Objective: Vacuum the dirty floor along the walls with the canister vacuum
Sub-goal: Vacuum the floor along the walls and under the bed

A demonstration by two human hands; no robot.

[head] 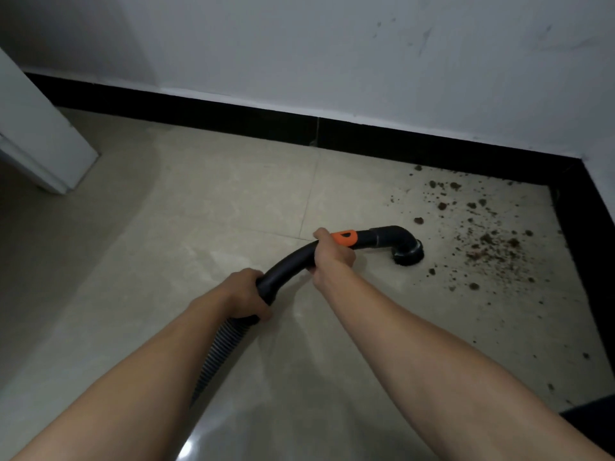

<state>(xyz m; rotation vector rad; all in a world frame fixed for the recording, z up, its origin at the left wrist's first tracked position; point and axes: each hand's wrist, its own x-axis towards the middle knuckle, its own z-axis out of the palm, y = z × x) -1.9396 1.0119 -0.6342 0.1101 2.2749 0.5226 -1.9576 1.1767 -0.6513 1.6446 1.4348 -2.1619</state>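
Vacuum nozzle rests on the tiled floor beside scattered dirt near the corner baseboard. Right hand grips the curved handle; left hand clasps its lower end above the ribbed hose.

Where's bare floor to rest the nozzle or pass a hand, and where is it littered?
Bare tile stretches from the baseboard down to the wand, between the white panel at left and the brush nozzle. More lies left of the ribbed hose. Crowded: dirt crumbs fill the right corner beyond the nozzle and trail along the right wall.
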